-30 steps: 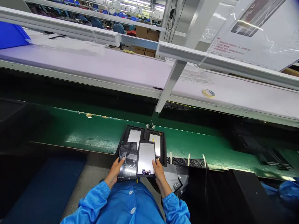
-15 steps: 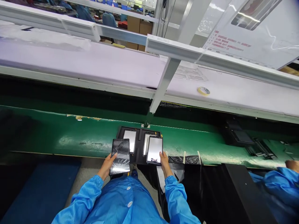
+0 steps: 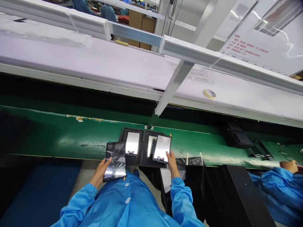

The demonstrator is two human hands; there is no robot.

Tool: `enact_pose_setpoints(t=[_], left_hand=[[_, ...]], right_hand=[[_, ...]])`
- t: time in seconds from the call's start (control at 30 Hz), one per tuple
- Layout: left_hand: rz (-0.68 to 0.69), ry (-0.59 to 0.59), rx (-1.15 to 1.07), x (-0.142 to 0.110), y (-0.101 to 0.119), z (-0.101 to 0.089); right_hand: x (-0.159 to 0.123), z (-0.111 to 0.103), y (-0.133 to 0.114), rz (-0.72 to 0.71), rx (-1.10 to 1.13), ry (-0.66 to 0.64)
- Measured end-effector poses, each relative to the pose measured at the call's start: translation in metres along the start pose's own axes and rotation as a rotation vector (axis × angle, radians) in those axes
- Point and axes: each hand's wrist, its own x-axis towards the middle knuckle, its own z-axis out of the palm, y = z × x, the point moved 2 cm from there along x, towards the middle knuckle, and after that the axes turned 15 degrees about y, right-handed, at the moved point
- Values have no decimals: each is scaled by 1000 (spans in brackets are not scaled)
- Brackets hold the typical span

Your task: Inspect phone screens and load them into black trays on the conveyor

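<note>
My left hand (image 3: pixel 102 170) grips the left edge of a dark, glossy tablet screen (image 3: pixel 115 160), held over the bench's front edge. My right hand (image 3: pixel 172 160) is closed on the right edge of a tablet display panel with a silvery back (image 3: pixel 163 146), tilted over the right side of a black tray (image 3: pixel 143 161). In the tray's left recess lies another silvery panel (image 3: pixel 132 143). A further panel (image 3: pixel 151 145) sits in the right recess, partly hidden by the one in my right hand.
The green bench (image 3: pixel 90 135) runs across, with a metal post (image 3: pixel 174 85) behind the tray. On the upper shelf lies a tape roll (image 3: pixel 210 93). Black trays (image 3: pixel 239 135) and dark frames (image 3: pixel 260 149) are at right, near a co-worker's hand (image 3: pixel 289 166).
My left hand has moved left and slightly nearer my body with the dark screen. My right hand has shifted right with its panel, which is more tilted, uncovering more of the panel beneath.
</note>
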Motion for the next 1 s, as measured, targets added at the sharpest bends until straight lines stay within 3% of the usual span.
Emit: enact_pose_setpoints(t=[0.17, 0.3, 0.43, 0.63, 0.83, 1.0], left_hand=[[-14, -39, 13, 2, 4, 3], [-9, -72, 29, 4, 7, 8], [-22, -133, -2, 7, 6, 9], [-53, -137, 11, 14, 9, 1], [-104, -94, 45, 5, 23, -18], [-88, -41, 59, 13, 25, -37]], right_hand=[[-7, -6, -19, -126, -205, 29], [-14, 2, -30, -212, -393, 83], [-28, 34, -33, -386, -694, 20], [-47, 98, -29, -642, -901, 2], [-63, 139, -15, -691, -1140, -12], [-73, 157, 3, -605, -1236, 18]])
